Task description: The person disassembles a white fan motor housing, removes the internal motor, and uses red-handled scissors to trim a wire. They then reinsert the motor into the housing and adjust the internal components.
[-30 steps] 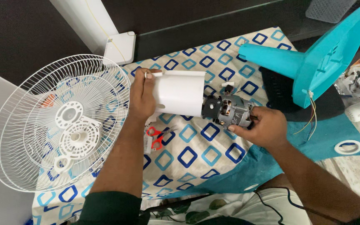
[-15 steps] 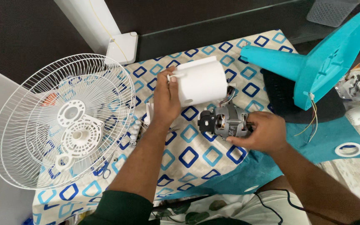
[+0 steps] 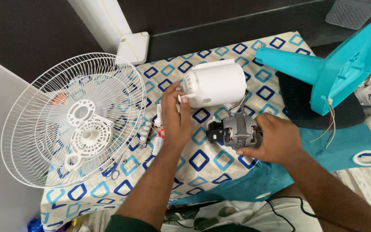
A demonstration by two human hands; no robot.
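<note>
1. On the patterned cloth [image 3: 220,163], the white motor housing [image 3: 217,83] has come off the motor and now lies apart, its long axis left-right, open end toward the teal base [image 3: 344,68].
2. My right hand [image 3: 275,139] stays clamped on the motor [image 3: 235,131], shaft pointing left.
3. My left hand [image 3: 177,116] fingertips touch the housing's closed end, spread.
</note>
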